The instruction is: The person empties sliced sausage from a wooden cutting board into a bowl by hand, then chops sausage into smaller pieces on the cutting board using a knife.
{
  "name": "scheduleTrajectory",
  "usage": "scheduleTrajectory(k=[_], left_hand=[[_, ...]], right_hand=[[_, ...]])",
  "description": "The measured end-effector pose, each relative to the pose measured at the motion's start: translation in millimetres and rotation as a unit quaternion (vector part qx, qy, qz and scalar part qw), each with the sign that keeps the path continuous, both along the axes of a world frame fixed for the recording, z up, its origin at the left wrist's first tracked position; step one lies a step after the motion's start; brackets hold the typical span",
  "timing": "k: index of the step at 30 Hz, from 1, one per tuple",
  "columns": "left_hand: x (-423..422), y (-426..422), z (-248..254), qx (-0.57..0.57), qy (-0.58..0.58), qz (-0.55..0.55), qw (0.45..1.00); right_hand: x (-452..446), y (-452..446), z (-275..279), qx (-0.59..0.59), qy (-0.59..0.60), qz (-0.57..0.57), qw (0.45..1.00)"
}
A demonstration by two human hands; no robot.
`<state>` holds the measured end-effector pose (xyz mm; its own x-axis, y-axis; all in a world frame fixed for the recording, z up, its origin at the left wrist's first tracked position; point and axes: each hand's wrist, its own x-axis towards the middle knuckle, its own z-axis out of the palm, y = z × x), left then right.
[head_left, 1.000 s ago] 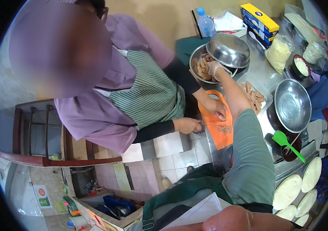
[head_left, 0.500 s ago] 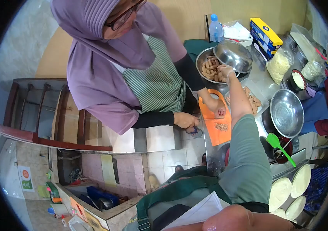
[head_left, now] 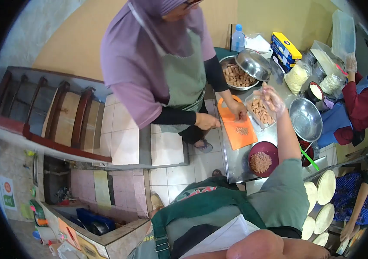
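Beside orange board [head_left: 230, 118], container [head_left: 263, 127] aslant

Single head-worn view, wide and round-edged, facing forward and down, wearer's apron [head_left: 207, 208] close along the bottom, steel desk [head_left: 235, 164] at middle range right of centre
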<state>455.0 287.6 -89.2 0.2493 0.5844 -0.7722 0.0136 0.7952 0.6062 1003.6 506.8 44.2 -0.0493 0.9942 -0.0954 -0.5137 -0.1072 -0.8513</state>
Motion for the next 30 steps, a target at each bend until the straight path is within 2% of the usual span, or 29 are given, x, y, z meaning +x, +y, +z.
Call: scheduleTrajectory(k=[2,4,6,7,9,10,11,13,15,17,18,19,20,21,22,24,25,27,30], left_hand=[[-21.3,-30.1,-4.0,0.001,-0.003,0.046,0.999],[-44.7,-61.8,-6.4,0.002,-0.002,0.093,0.996],[-62.7,-94.0,-8.4,0.003,-0.004,0.144,0.990],[-69.3,-112.1,-9.7,0.002,-0.006,0.171,0.985],[-88.1,-144.2,-9.0,0.000,-0.002,0.221,0.975],[-99.9,-159.0,-7.1,-0.003,0.004,0.241,0.970],[-110.9,-175.0,-3.5,-0.004,0.009,0.258,0.966],[-125.6,-199.0,-2.1,-0.007,0.018,0.295,0.955],[-130.1,-204.4,9.6,-0.004,0.022,0.319,0.948],[-122.4,-193.4,52.1,0.133,-0.081,0.316,0.936],[-119.1,-195.1,70.5,0.144,-0.082,0.315,0.935],[-115.1,-197.0,88.7,0.165,-0.100,0.318,0.928],[-116.6,-196.8,97.1,0.185,-0.119,0.319,0.922],[-123.1,-200.7,94.9,0.196,-0.121,0.314,0.921],[-130.4,-209.9,89.3,0.198,-0.151,0.327,0.912],[-143.0,-219.8,83.2,0.204,-0.182,0.337,0.901],[-148.1,-223.1,82.7,0.195,-0.144,0.335,0.911],[-144.7,-219.7,111.5,0.187,-0.071,0.320,0.926],[-152.2,-211.2,108.5,0.195,-0.060,0.323,0.924]], right_hand=[[-27.9,-43.7,12.5,-0.006,0.020,0.002,1.000],[-59.5,-84.1,16.4,-0.011,0.102,0.055,0.993],[-103.0,-115.6,10.2,0.056,0.079,0.132,0.987],[-145.8,-140.6,30.6,0.010,0.088,0.108,0.990],[-203.7,-163.7,38.2,-0.056,0.102,0.201,0.973],[-230.9,-165.9,14.2,-0.054,0.091,0.257,0.961],[-258.7,-167.4,-9.7,-0.049,0.079,0.310,0.946],[-336.6,-184.0,-4.5,-0.051,0.093,0.473,0.875],[-401.2,-206.4,-18.6,-0.052,0.069,0.522,0.848],[-453.6,-223.5,-17.6,-0.095,0.020,0.621,0.778],[-479.2,-233.6,-37.3,-0.093,0.078,0.640,0.759],[-495.1,-242.0,-25.8,-0.105,0.072,0.667,0.734],[-511.9,-253.8,-12.9,-0.064,0.094,0.661,0.742],[-533.9,-259.3,-38.3,-0.064,0.097,0.690,0.715],[-546.8,-264.0,-34.7,-0.055,0.092,0.688,0.718],[-562.6,-270.7,-13.6,0.016,-0.026,0.725,0.688],[-564.6,-271.1,-3.2,0.022,-0.028,0.724,0.689],[-565.6,-271.7,13.1,-0.067,-0.043,0.739,0.669],[-571.2,-266.3,20.0,-0.110,-0.017,0.721,0.683]])
